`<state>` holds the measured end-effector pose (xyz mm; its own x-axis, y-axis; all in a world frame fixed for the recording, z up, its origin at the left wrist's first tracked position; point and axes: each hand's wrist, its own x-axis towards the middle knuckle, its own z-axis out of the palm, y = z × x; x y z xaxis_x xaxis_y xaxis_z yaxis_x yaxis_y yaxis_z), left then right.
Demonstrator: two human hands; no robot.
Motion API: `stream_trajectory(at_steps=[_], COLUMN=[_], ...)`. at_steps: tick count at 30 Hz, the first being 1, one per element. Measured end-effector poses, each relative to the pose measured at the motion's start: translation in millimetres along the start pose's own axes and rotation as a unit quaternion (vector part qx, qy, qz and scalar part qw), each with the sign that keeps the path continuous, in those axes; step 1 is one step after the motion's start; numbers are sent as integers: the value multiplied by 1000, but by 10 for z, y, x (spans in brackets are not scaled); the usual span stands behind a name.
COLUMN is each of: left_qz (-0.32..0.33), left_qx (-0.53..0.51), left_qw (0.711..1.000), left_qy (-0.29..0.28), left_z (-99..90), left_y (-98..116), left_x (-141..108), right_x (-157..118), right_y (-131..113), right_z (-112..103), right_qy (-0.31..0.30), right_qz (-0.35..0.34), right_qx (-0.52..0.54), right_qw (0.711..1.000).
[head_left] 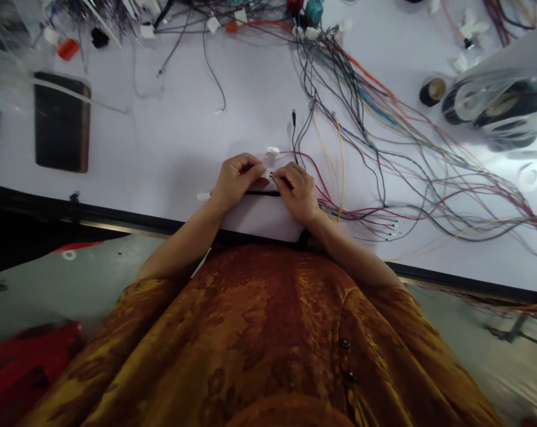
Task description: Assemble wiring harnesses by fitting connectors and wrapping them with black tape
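- Clock positions are taken from the hands, with 12 away from the wearer.
- 9 to 10 o'clock: a dark rectangular slab with brown edges lies flat on the white work surface, well apart from the hands. A red plastic cap lies farther out, near the top of view.
- Left of the left hand: a small white tab sits at the end of a thin black strip, which runs under both hands along the table edge.
- Left hand: curled narrow, fingertips pinched toward a small white plastic connector. The grip appears to be on the connector, which is partly hidden.
- Center: the connector sits between the hands, touching both. A second white connector lies just beyond it, at 12 o'clock.
- Right hand: closed narrow, thumb and fingers holding thin red and black wires at the connector. Exact wire ends are too small to tell.
- 3 o'clock: a loose spread of multicolored wires fans out across the surface.
- 2 o'clock: a black tape roll stands beside a clear plastic bag holding more rolls.
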<state>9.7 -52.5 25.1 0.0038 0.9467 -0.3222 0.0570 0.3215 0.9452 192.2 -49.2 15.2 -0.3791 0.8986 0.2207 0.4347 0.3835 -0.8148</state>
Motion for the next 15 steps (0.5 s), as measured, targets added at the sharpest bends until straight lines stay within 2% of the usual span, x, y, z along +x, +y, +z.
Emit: stream_trajectory(at_steps=[8, 15], left_qz=[2, -11], left_qx=[-6, -21], left_qw=[1000, 1000], left_qy=[10, 20], left_z=[20, 20], left_y=[-14, 7], left_x=[3, 1], right_x=[24, -7], right_y=[-9, 6], right_z=[14, 13], right_qy=[-17, -7], right_qz=[-5, -41], right_qx=[-18, -13], right_qw=[1000, 999])
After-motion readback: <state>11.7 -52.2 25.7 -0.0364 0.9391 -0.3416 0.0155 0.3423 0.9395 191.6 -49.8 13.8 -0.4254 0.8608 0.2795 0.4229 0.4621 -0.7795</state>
